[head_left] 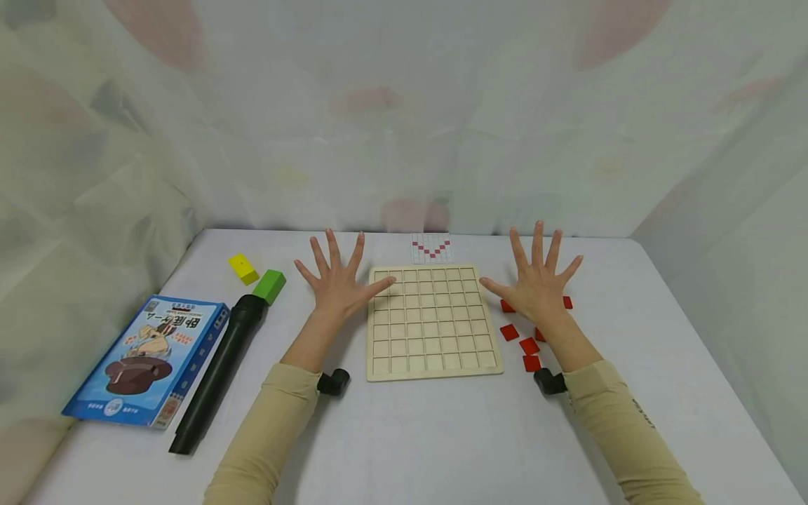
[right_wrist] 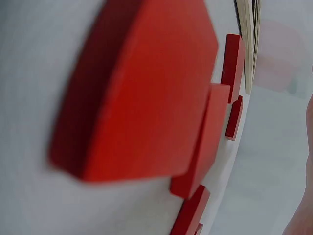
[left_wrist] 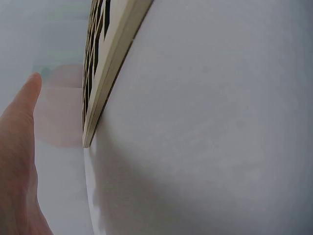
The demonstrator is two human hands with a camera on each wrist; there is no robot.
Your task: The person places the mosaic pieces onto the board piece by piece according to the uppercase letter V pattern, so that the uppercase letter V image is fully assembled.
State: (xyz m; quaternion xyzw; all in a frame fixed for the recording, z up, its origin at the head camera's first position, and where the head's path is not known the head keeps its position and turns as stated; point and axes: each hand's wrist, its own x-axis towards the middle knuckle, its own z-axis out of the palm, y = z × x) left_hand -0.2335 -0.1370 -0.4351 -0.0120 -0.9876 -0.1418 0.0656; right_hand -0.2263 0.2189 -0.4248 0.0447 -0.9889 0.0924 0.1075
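A pale wooden grid board [head_left: 435, 374] lies flat mid-table. My left hand [head_left: 337, 287], fingers spread wide, is by its upper left corner, the thumb reaching over the board's edge; it holds nothing. On the other side my right hand [head_left: 536, 284] is spread too, holding nothing, its thumb pointing at the board's right edge. Several red square tiles [head_left: 529, 346] lie scattered below and around the right hand, some partly hidden by it. The right wrist view shows red tiles [right_wrist: 156, 98] close up. Behind the board is a small card [head_left: 432, 248] with a red V pattern on a grid.
On the left lie a blue illustrated box [head_left: 151, 358], a long black tube-like object [head_left: 217, 379], a green block [head_left: 270, 286] and a yellow block [head_left: 243, 268]. Patterned cloth [head_left: 410, 126] hangs behind the white table [head_left: 429, 449] and along its sides.
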